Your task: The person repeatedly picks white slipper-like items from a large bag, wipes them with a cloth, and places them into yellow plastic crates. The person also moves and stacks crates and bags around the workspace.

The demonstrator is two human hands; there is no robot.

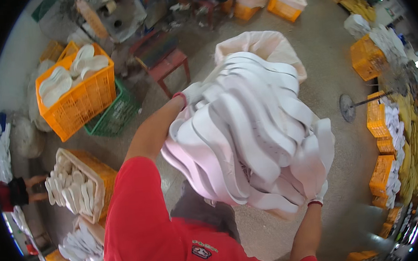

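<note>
Holding white shoe soles [247, 122] above the floor [263, 229], left grip [194, 93] and right grip [323, 192] take opposite sides, likely so none fall, fingers too hidden to tell if closed.

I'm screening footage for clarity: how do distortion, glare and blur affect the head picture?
Head view: fisheye bending grows toward a black rim, and the orange crate at upper left looks tilted; head view: glare whitens patches at the far right and lower left; head view: the red wooden stool looks hazy, while the white shoe soles keep distinct edges with shaded gaps.
</note>
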